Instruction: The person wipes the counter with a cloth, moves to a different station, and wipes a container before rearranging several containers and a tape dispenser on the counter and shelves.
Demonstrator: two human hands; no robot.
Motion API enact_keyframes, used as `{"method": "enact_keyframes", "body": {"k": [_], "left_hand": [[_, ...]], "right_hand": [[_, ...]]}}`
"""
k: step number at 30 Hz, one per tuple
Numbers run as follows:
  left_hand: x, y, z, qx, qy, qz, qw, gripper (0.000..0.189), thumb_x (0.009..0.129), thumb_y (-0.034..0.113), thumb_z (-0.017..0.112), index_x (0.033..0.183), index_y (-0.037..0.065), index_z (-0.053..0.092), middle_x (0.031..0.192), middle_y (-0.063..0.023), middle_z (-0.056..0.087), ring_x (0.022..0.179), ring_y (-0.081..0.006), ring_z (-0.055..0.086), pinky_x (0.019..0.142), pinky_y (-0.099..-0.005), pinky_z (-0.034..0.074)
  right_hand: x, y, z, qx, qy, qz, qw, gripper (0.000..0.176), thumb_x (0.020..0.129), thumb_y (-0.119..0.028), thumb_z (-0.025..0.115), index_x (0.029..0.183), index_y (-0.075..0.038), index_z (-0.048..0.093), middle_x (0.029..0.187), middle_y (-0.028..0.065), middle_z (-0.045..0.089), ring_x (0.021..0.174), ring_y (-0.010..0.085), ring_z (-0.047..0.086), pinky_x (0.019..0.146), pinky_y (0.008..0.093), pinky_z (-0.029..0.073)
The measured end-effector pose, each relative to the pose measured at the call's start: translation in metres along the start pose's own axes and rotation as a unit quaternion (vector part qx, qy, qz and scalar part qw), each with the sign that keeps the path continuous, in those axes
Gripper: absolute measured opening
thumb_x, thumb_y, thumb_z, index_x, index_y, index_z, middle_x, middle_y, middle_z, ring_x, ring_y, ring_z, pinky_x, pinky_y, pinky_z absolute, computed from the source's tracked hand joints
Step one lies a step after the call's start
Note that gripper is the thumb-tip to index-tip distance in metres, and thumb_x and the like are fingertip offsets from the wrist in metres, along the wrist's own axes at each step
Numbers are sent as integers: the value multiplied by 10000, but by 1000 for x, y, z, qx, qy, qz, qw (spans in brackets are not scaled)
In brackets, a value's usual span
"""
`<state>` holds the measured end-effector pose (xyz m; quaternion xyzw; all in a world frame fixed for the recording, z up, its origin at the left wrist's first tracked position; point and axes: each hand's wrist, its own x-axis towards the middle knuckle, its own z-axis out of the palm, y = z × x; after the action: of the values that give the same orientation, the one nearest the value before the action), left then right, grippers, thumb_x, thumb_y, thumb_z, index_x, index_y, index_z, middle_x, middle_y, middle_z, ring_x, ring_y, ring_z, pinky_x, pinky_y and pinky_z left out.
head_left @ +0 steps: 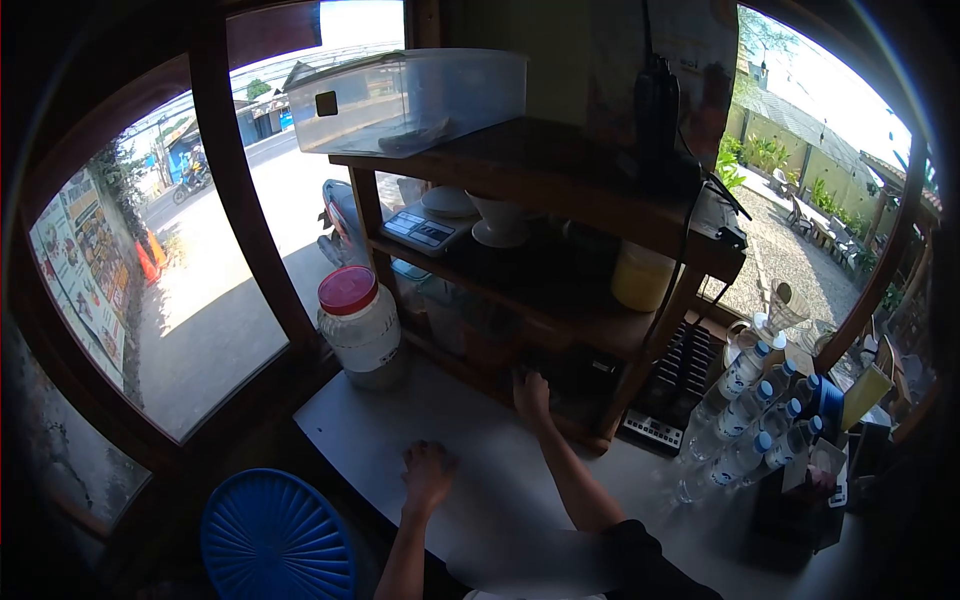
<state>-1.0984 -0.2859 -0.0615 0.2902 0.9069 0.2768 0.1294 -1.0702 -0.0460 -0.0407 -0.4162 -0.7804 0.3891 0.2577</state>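
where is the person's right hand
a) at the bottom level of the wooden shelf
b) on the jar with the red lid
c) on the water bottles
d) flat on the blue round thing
a: the right hand reaches in at the lowest level of the wooden shelf, well apart from the red-lidded jar and the water bottles, while the left hand rests on the white counter.

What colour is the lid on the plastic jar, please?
The lid is red; the head view shows it best.

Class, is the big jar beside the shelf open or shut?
Shut: a red lid sits on top of the jar.
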Motion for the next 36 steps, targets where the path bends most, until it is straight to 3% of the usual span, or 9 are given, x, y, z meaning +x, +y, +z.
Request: {"method": "enact_keyframes", "body": {"k": [4,10,13,16,19,25,29,33,36], "left_hand": [[-4,5,-3,-2,-1,8,1000,407,910,388,606,1160,72,550,1340,-190,400,1293,-391,345,919,-620,405],[-6,8,2,28,17,5,999,407,908,365,609,1171,63,541,1332,-193,402,1289,-390,347,919,-620,406],[-7,8,1,31,8,5,999,406,902,354,622,1176,68,534,1326,-184,404,1289,-388,346,923,-618,404],[-7,4,0,5,-2,2,1000,397,893,346,636,1174,83,538,1320,-170,408,1291,-386,347,927,-615,403],[-6,-3,2,-4,4,15,1000,401,882,347,654,1176,98,540,1314,-157,412,1288,-380,350,924,-611,406],[-9,-1,2,8,8,21,1000,409,872,334,668,1184,103,539,1316,-156,412,1293,-378,342,930,-600,407],[-7,-2,1,6,12,22,1000,416,871,341,666,1187,101,543,1317,-155,412,1289,-381,342,928,-593,411],[-3,-7,5,5,11,27,1000,428,872,359,661,1196,105,544,1323,-158,409,1283,-383,343,925,-591,415],[-3,-11,5,-3,4,30,1000,432,871,365,659,1199,108,544,1322,-161,412,1283,-389,342,926,-593,416]], "right_hand": [[12,44,-18,317,4,-34,948,452,1017,-318,465,1249,57,565,1127,196,658,1045,273,637,897,373,467],[-23,8,-50,329,266,-82,902,421,1029,-295,444,1222,60,562,1185,151,636,1102,250,590,936,317,429],[-9,40,-8,42,98,-177,978,412,973,-319,539,1188,29,588,1199,145,619,1162,298,549,984,370,407],[-7,56,23,-254,142,-304,907,437,862,-330,667,1171,-25,619,1222,129,599,1191,323,514,1000,452,388],[6,52,25,-261,31,-264,928,467,773,-336,739,1151,-76,649,1264,95,587,1230,287,492,1013,498,359],[15,59,7,-127,-66,-259,955,404,822,-212,693,1171,-18,633,1123,112,662,1068,300,606,943,396,451],[14,42,-21,367,-26,-120,922,253,972,-115,501,1151,20,618,980,64,686,931,133,610,816,292,475],[-15,12,-29,303,220,-82,924,250,975,-163,519,1076,56,588,982,129,675,917,186,633,759,344,480],[-8,38,13,-32,151,-270,950,338,953,-202,554,1166,60,542,1077,178,654,997,291,627,846,424,465]]}}
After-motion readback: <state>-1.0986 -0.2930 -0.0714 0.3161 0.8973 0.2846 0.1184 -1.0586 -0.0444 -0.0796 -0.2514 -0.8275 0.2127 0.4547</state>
